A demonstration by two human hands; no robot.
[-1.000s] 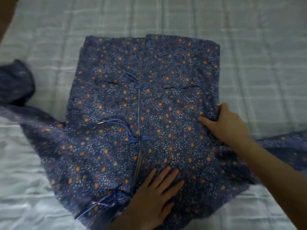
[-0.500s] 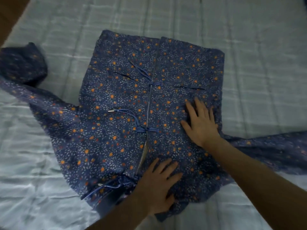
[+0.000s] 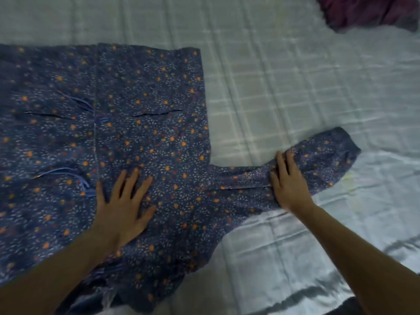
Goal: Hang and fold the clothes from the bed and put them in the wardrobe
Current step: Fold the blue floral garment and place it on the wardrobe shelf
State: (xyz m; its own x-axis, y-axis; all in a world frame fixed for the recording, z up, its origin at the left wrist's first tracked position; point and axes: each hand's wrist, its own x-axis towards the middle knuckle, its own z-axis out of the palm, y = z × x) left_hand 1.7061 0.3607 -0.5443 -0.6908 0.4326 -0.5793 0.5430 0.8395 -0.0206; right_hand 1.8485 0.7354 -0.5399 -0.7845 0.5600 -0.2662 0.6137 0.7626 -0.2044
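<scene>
Head view. Item 1: blue floral garment (image 3: 147,123), spread flat on the pale quilted bedspread (image 3: 284,87), filling the frame from 9 o'clock to centre; front zip (image 3: 95,142) runs vertically near its left part, with blue ties (image 3: 68,176) at about 8 o'clock and two slit pockets across the chest. Item 2: sleeve (image 3: 322,158) of the same garment, extended flat toward 3 o'clock, cuff end slightly bunched. Item 3: left hand (image 3: 123,210), at 7 o'clock of centre, fingers spread and straight, palm pressing the garment body just right of the zip; grasping nothing. Item 4: right hand (image 3: 289,185), at 4 o'clock, fingers straight and together, pressing flat on the sleeve; grasping nothing. Item 5: dark purple cloth (image 3: 368,12), heaped on the bedspread at 1 o'clock, well apart from the garment.
</scene>
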